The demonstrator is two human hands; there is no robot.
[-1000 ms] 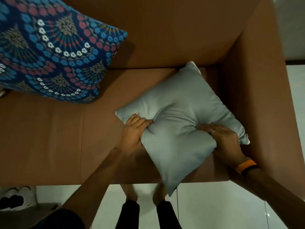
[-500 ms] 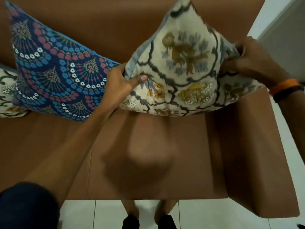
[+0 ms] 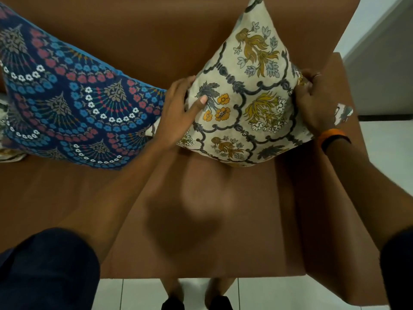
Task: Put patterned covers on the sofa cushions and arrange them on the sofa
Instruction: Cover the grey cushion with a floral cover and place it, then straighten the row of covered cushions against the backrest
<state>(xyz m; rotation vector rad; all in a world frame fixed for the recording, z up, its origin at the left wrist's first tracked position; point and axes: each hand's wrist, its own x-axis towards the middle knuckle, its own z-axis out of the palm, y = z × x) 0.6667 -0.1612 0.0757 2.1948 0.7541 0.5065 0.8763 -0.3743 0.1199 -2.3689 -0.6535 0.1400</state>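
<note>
A cream cushion with a yellow and grey floral cover (image 3: 250, 104) stands on one corner against the back of the brown sofa (image 3: 201, 220), at its right end. My left hand (image 3: 178, 113) grips its left edge, thumb on the front. My right hand (image 3: 312, 101) holds its right edge beside the armrest. A blue cushion with red and white fan patterns (image 3: 67, 108) leans on the sofa back to the left, touching my left hand.
The sofa's right armrest (image 3: 335, 198) runs down the right side. A bit of another cream patterned cushion (image 3: 6, 153) shows at the far left edge. White floor tiles (image 3: 268, 294) and my feet lie below the seat's front edge.
One second ago both hands pressed a plain grey cushion lying on the seat. Now the cushion wears the cream floral cover and stands against the sofa back, lower and straighter than half a second ago.
</note>
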